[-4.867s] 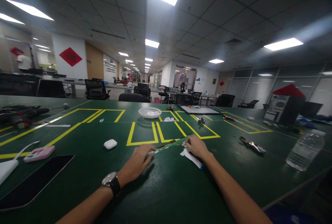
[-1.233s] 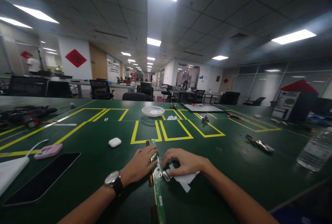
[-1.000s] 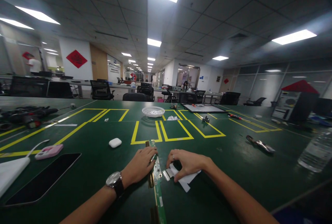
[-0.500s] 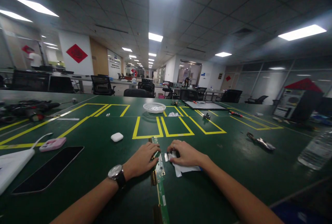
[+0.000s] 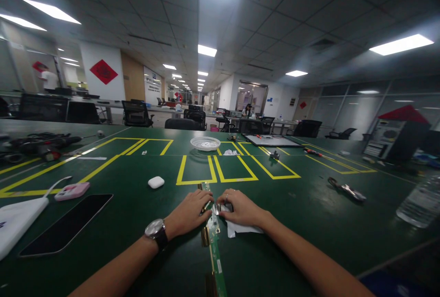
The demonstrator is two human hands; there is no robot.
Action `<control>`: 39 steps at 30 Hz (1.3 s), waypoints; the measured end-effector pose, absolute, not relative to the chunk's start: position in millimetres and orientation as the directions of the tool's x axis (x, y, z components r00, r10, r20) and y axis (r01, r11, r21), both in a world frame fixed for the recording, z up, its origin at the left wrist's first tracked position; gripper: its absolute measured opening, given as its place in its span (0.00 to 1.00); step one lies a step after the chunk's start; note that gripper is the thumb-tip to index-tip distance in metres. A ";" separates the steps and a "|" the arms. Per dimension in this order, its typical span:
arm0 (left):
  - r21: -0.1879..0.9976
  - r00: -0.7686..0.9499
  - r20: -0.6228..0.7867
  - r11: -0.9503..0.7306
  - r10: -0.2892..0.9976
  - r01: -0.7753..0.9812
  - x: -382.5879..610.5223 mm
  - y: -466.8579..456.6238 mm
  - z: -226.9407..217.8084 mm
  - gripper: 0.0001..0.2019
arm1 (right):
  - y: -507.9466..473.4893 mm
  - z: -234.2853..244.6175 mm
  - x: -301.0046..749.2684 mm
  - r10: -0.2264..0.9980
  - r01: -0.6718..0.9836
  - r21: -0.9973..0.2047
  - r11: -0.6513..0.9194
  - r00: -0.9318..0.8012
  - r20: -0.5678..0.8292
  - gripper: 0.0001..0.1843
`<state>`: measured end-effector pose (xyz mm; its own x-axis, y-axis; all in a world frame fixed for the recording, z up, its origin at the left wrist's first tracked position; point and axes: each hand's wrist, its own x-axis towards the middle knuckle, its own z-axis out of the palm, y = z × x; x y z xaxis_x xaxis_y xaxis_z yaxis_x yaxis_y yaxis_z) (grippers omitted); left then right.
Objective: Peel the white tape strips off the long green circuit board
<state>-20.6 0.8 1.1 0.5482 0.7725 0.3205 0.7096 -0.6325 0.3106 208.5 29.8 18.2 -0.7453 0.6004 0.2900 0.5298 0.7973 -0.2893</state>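
A long, narrow green circuit board (image 5: 216, 253) lies lengthwise on the table, with brownish-gold flaps along its left edge. My left hand (image 5: 189, 212), wearing a wristwatch (image 5: 155, 229), is closed on the board's upper part, thumb and fingers at its left side. A white flat cable (image 5: 240, 229) with a shiny silver end (image 5: 216, 209) is pinched in my right hand (image 5: 240, 207). That silver end sits at the board's right edge, between the two hands. Whether it is seated in a connector I cannot tell. The rest of the cable lies folded under my right palm.
To the left are a white earbud case (image 5: 156, 182), a black phone (image 5: 68, 226) and a pink item (image 5: 72, 191). A white basket (image 5: 205, 144) stands ahead. Pliers-like metal tool (image 5: 347, 190) and a clear water bottle (image 5: 417, 205) are at right. Yellow tape marks the green table.
My right hand has moved left with the white flat cable, bringing its silver end from beside the board to the board's edge. My left hand stays on the board.
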 end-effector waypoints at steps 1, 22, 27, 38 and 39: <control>0.316 0.548 0.318 -0.631 0.774 0.708 -20.5 0.5 1.4 0.14 | 29.5 18.2 208.3 0.603 0.529 -0.296 0.795 -0.742 0.292 0.13; 0.496 0.610 0.212 -0.622 0.764 0.607 -20.5 6.2 8.2 0.16 | 34.1 15.1 209.1 0.577 0.457 -0.379 0.805 -0.753 0.318 0.09; 0.510 0.605 0.237 -0.628 0.760 0.588 -20.1 5.9 6.6 0.16 | 34.5 13.3 210.4 0.570 0.465 -0.349 0.814 -0.754 0.326 0.07; 0.796 0.369 0.358 -0.487 0.858 0.361 -28.3 28.4 -8.8 0.20 | 29.8 29.4 205.3 0.398 0.324 -0.298 0.898 -0.887 0.235 0.17; 0.803 0.326 0.374 -0.478 0.869 0.355 -29.3 30.6 -9.3 0.20 | 34.4 27.0 206.6 0.389 0.323 -0.279 0.904 -0.893 0.227 0.18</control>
<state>-29.3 30.6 -9.3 0.3255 0.8686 0.3735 0.3553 -0.4785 0.8030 206.6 34.4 27.0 -0.8927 0.3893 0.2267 0.3235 0.9042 -0.2790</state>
